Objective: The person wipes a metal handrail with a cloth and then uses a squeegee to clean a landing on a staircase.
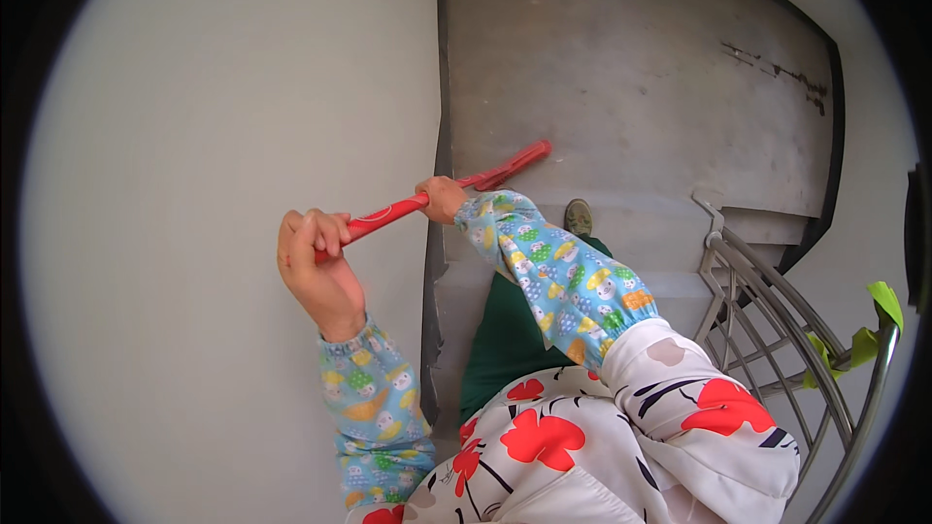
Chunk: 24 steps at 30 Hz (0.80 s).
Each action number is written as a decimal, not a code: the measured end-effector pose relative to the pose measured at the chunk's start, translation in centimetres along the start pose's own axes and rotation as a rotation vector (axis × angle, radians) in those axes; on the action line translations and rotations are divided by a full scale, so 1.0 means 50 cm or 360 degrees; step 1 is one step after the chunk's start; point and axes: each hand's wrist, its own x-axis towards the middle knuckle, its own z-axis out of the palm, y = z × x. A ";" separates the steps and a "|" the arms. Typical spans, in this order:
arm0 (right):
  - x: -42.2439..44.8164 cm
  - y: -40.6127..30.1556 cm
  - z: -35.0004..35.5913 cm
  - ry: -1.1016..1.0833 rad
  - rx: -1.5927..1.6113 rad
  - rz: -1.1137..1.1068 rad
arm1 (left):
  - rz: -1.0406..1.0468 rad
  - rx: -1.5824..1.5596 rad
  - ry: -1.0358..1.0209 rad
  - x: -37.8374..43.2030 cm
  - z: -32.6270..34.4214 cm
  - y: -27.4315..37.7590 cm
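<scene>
My left hand point(319, 262) holds the upper end of a red broom handle point(389, 215), with its fingers curled around it. Farther down the same handle, my right hand point(442, 199) grips it in a closed fist. The red broom head point(515, 164) is at the far end, over the grey landing floor point(626, 80); whether its bristles touch the floor is hard to tell. Both forearms wear blue patterned sleeve covers. A shoe point(579, 217) of mine shows on the edge of the landing, below the broom head.
A pale wall point(218, 160) rises close on the left, with a dark skirting strip point(432, 320) at its foot. To the right runs a metal stair railing point(783, 306) with yellow-green cloth point(864, 346) tied on it. Stair steps point(764, 225) lie beyond the railing. Dark marks point(790, 76) stain the landing.
</scene>
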 end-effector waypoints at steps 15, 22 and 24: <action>-0.006 -0.224 -0.059 0.1073 0.0282 0.0098 | 0.0341 -0.0078 -0.0611 -0.003 0.023 0.191; -0.011 -0.122 -0.040 -0.0432 0.0157 0.0061 | 0.0214 -0.0069 -0.0458 -0.031 -0.005 0.164; 0.018 -0.093 -0.021 -0.0268 0.0030 0.0015 | 0.0267 -0.0154 -0.0317 -0.033 -0.013 0.145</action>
